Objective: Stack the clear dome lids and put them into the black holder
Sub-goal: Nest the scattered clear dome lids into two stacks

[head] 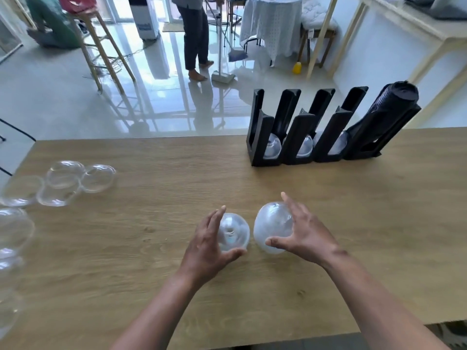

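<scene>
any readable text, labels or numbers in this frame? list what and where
None readable.
White floor unit at the back: a blue label patch, too blurred to read.
Stool by the draped table: a small hanging tag, too small to read.
Dome lids, black holder, wooden table: no print visible.

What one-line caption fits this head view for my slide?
Each hand, left hand and right hand, grips a clear dome lid above the wooden table, before the black holder.
</scene>
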The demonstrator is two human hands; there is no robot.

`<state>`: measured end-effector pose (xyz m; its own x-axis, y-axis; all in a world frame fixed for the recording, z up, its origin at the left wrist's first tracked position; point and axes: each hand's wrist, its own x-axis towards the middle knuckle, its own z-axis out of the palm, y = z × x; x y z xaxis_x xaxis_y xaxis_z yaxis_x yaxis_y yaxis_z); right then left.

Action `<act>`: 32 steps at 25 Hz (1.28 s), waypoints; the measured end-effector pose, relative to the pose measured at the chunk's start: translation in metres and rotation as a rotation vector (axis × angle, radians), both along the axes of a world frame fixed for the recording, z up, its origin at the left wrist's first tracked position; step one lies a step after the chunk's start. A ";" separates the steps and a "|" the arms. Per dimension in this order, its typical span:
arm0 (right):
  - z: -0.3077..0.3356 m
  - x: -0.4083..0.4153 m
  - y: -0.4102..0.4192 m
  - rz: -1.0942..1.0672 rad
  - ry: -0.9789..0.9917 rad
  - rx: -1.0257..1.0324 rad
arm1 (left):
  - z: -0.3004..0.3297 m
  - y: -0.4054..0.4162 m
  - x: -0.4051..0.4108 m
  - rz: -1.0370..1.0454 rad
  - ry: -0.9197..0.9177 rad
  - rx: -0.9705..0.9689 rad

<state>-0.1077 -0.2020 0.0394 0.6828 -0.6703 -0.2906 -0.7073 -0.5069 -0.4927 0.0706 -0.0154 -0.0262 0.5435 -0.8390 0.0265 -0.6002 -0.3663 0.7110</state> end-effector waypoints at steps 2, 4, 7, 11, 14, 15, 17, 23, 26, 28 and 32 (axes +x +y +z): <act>0.009 0.002 0.002 0.020 -0.057 -0.055 | 0.009 0.012 0.007 0.047 0.021 0.001; 0.022 0.015 0.009 0.048 -0.183 -0.123 | 0.015 0.039 0.022 0.152 -0.045 -0.025; 0.035 0.053 0.032 0.137 -0.380 -0.191 | 0.021 0.101 0.049 0.362 -0.226 -0.029; 0.024 0.140 0.102 0.400 -0.369 -0.098 | 0.021 0.214 0.079 0.679 -0.351 0.095; 0.000 0.198 0.165 0.639 -0.264 -0.038 | 0.018 0.282 0.088 0.803 -0.417 0.206; -0.006 0.218 0.186 0.722 -0.243 -0.043 | 0.017 0.300 0.089 0.818 -0.443 0.268; -0.013 0.260 0.225 0.832 -0.226 -0.070 | 0.012 0.327 0.091 0.808 -0.475 0.381; -0.023 0.387 0.307 0.934 -0.267 -0.256 | 0.005 0.353 0.104 0.675 -0.517 0.409; -0.038 0.424 0.325 0.973 -0.102 -0.337 | 0.003 0.361 0.114 0.611 -0.507 0.356; -0.049 0.428 0.324 0.973 -0.081 -0.386 | 0.006 0.364 0.118 0.574 -0.474 0.307; -0.055 0.390 0.306 1.000 -0.089 -0.346 | 0.020 0.358 0.127 0.492 -0.372 0.175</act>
